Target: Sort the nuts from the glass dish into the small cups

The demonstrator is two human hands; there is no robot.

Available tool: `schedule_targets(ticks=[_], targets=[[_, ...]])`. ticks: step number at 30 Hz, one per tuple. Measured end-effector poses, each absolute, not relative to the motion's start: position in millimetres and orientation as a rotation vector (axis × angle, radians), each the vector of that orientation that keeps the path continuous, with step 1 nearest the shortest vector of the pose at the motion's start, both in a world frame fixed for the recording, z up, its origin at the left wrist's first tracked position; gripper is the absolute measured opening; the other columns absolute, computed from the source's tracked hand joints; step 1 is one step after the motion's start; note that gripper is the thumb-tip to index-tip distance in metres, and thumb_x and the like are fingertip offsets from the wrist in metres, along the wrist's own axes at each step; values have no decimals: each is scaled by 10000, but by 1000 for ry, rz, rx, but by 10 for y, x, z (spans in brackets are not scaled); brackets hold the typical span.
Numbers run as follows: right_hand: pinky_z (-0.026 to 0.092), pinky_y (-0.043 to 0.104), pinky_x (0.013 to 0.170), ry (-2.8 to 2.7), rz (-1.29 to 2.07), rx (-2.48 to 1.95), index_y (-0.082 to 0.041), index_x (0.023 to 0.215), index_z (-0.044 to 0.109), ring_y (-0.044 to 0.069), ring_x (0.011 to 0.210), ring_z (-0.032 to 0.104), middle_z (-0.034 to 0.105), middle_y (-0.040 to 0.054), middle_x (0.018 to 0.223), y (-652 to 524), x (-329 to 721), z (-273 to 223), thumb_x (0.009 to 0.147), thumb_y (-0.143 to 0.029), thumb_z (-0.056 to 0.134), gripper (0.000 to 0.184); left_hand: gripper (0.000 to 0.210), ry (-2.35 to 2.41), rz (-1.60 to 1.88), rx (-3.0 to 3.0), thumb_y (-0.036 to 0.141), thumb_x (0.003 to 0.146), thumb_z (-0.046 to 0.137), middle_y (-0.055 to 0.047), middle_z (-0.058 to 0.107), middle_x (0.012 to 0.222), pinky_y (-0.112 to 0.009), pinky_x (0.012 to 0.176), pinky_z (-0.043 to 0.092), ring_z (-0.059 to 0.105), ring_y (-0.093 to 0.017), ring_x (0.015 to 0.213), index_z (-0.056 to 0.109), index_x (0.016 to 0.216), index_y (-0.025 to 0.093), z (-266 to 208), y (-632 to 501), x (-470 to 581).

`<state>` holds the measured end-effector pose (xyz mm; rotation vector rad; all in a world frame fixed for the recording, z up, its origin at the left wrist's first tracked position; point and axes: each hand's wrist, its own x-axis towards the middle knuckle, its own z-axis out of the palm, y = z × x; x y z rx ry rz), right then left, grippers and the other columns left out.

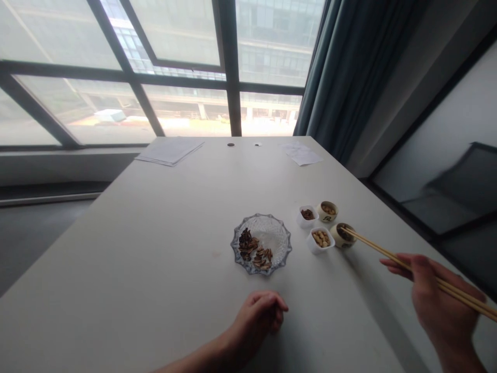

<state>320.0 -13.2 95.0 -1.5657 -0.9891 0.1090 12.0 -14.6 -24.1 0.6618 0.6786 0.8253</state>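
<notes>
My right hand (pixel 442 295) grips a pair of wooden chopsticks (pixel 382 251). Their tips reach into a round cream cup (pixel 344 242) with dark contents too small to make out. My left hand (pixel 258 313) rests on the table with its fingers curled in, holding nothing visible, just in front of a scalloped glass plate (pixel 276 235). Dark brown, elongated pieces (pixel 254 249) lie on the plate's left and front part. Beside the cream cup stands a white square cup (pixel 320 249) with light-brown, peanut-like pieces.
Behind these stand another white cup (pixel 306 223) with reddish-brown pieces and a second cream cup (pixel 327 215) with tan pieces and a dark character. Paper stacks (pixel 171 151) and loose sheets (pixel 303 154) lie at the far end of the white table (pixel 155 233), below the windows.
</notes>
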Motion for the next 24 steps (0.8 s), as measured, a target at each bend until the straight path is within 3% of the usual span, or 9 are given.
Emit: schedule_targets(ticks=[4, 7, 11, 13, 16, 20, 24], targets=[[594, 328, 706, -1083, 29, -1671, -175, 875, 766, 212, 660, 761, 777, 54, 761, -58, 3408, 873, 952, -428, 707, 271, 455, 681, 814, 866, 531, 985, 568, -11, 492, 620, -234, 579, 348, 452, -131, 574, 722, 843, 127, -244, -157, 106], [580, 351, 765, -1156, -3, -1710, -188, 899, 778, 220, 712, 765, 782, 56, 788, -43, 3444, 863, 978, -422, 671, 269, 426, 652, 804, 1126, 502, 994, 610, -58, 580, 695, -268, 684, 420, 540, -164, 672, 784, 879, 130, -167, -213, 75], [599, 335, 704, -1145, 39, -1597, -191, 913, 769, 210, 659, 761, 784, 47, 798, -62, 3280, 940, 960, -386, 704, 211, 264, 626, 827, 1543, 303, 951, 652, -108, 704, 1025, -326, 926, 463, 629, -231, 963, 778, 1155, 190, -14, -257, 11], [616, 321, 682, -1165, 111, -1490, -188, 915, 766, 201, 639, 762, 784, 43, 799, -64, 3109, 975, 955, -354, 714, 179, 409, 645, 787, 1927, 174, 919, 597, -93, 688, 1249, -360, 1071, 437, 613, -249, 1172, 686, 1315, 224, 36, -229, -27], [629, 292, 651, -1311, 306, -1296, -193, 914, 772, 182, 637, 763, 783, 37, 801, -29, 2783, 953, 985, -299, 672, 162, 631, 699, 560, 2393, 111, 871, 575, -48, 513, 1553, -439, 1271, 259, 413, -263, 1475, 517, 1484, 246, 57, -149, -77], [610, 257, 598, -1551, 655, -1049, -211, 876, 781, 158, 658, 750, 775, 33, 807, 119, 2343, 821, 1019, -231, 607, 225, 774, 719, 270, 2586, 288, 930, 652, -41, 251, 1699, -541, 1305, 132, 202, -307, 1578, 311, 1624, 240, 18, -87, -114], [577, 260, 659, -1741, 858, -921, -193, 785, 761, 149, 700, 723, 739, 42, 769, 322, 2064, 732, 1027, -247, 597, 297, 764, 713, 247, 2652, 557, 1024, 565, -31, 128, 1723, -584, 1292, 0, 84, -319, 1596, 239, 1656, 278, -50, -109, -143]])
